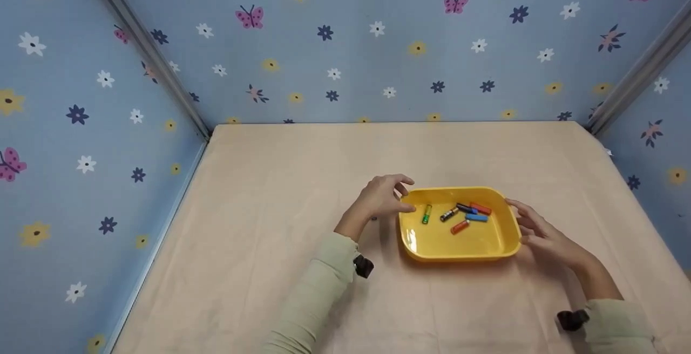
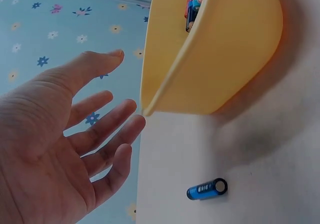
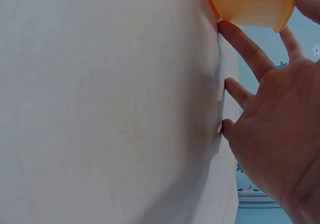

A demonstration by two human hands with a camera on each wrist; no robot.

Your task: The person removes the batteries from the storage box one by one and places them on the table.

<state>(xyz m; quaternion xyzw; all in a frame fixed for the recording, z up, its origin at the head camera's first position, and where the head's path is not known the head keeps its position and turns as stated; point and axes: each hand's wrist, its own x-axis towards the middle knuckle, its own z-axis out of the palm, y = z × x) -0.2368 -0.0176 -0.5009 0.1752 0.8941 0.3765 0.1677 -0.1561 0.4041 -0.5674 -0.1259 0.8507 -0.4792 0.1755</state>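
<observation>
A beige desk is carrying a yellow tray, which is sitting directly on its cloth-like surface, right of the middle. A blue battery is lying on the desk just beside the tray's left wall, flat on its side, apart from it.

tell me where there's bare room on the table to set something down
Free: the table between tray and back wall, and its left half. Crowded: the tray's far end with batteries, both sides flanked by left hand and right hand.

Floral blue walls, beige tablecloth
</observation>
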